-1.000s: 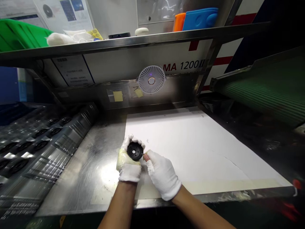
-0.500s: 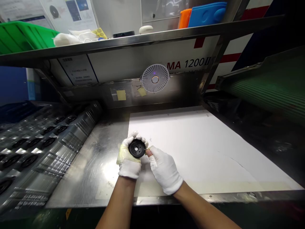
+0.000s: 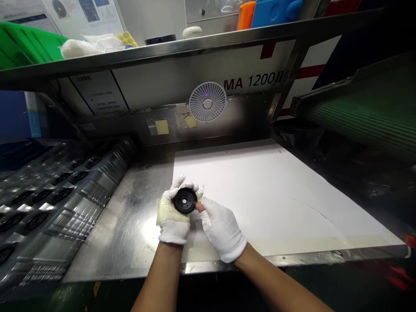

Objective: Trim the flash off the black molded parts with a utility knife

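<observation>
My left hand (image 3: 171, 216), in a white glove, is closed around a small round black part (image 3: 185, 200) with a hole in its middle, held face up above the steel bench (image 3: 126, 234). Beside it my right hand (image 3: 221, 229), also gloved, pinches a thin tool I cannot make out, its fingertips touching the part's right edge. Both hands hover over the left edge of a white sheet (image 3: 266, 195) that lies on the bench.
Clear plastic trays (image 3: 48, 203) holding several black round parts fill the left. A small white fan (image 3: 207, 102) hangs at the back under a steel shelf (image 3: 182, 50). A green ribbed conveyor (image 3: 370, 117) slopes down at the right.
The hands stay together on the black part, which has turned slightly in my left hand. The view has shifted a little.
</observation>
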The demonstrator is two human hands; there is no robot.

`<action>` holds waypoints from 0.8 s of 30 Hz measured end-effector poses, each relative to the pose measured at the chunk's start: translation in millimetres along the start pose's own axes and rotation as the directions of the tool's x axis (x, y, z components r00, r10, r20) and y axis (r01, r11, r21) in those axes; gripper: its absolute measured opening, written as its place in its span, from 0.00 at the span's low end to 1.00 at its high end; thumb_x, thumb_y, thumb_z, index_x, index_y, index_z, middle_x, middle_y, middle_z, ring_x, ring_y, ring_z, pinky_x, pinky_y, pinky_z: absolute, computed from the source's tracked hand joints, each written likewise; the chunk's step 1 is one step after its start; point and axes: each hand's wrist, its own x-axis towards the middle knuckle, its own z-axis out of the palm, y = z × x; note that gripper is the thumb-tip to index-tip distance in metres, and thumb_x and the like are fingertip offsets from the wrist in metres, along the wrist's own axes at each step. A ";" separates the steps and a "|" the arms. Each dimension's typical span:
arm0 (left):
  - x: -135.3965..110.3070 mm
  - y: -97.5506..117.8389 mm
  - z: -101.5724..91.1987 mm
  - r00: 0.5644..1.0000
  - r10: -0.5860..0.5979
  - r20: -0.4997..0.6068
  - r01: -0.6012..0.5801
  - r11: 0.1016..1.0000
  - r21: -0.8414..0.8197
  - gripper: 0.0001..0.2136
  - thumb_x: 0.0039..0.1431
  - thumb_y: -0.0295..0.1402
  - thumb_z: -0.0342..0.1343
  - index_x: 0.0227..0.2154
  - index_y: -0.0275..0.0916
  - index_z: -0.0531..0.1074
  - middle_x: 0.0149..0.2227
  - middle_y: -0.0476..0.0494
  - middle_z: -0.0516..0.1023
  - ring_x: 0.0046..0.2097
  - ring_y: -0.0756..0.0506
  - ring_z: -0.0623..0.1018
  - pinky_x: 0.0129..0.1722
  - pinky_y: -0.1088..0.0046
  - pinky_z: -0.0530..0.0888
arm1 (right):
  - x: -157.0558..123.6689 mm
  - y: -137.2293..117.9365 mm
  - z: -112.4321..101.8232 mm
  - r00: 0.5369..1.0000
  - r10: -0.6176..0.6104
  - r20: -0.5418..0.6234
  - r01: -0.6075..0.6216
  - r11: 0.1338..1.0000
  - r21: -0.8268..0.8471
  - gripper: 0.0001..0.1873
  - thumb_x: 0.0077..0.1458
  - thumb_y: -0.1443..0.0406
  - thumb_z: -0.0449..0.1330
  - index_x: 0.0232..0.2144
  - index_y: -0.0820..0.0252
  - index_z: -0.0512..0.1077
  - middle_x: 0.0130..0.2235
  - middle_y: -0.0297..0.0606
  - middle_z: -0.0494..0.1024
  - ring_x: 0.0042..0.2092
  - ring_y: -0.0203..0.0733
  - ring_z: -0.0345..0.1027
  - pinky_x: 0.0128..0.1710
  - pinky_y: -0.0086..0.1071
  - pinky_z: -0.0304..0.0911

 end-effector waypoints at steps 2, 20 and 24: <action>3.4 -1.9 -1.1 0.999 0.032 0.003 -0.031 0.999 -0.039 0.08 0.49 0.28 0.51 0.33 0.35 0.70 0.27 0.44 0.70 0.31 0.46 0.73 0.33 0.66 0.71 | -1.0 1.6 0.5 1.000 0.016 0.007 -0.016 1.000 -0.013 0.12 0.61 0.62 0.45 0.28 0.56 0.63 0.27 0.30 0.70 0.28 0.37 0.63 0.28 0.29 0.50; 6.7 -4.9 0.1 0.997 0.047 -0.055 -0.050 0.997 -0.061 0.04 0.50 0.27 0.52 0.29 0.36 0.69 0.24 0.49 0.68 0.28 0.50 0.71 0.33 0.69 0.71 | -4.6 -1.4 1.7 1.000 0.001 -0.014 -0.002 0.999 -0.034 0.13 0.61 0.63 0.46 0.27 0.57 0.65 0.26 0.31 0.71 0.27 0.35 0.62 0.27 0.29 0.50; 10.9 -13.3 1.8 0.986 0.127 -0.111 -0.142 0.979 -0.146 0.03 0.50 0.25 0.54 0.28 0.37 0.69 0.24 0.51 0.68 0.29 0.53 0.71 0.39 0.70 0.70 | -6.7 -6.3 2.5 1.000 -0.004 0.011 0.005 0.999 -0.046 0.12 0.61 0.63 0.46 0.28 0.56 0.66 0.27 0.30 0.71 0.27 0.36 0.63 0.26 0.29 0.50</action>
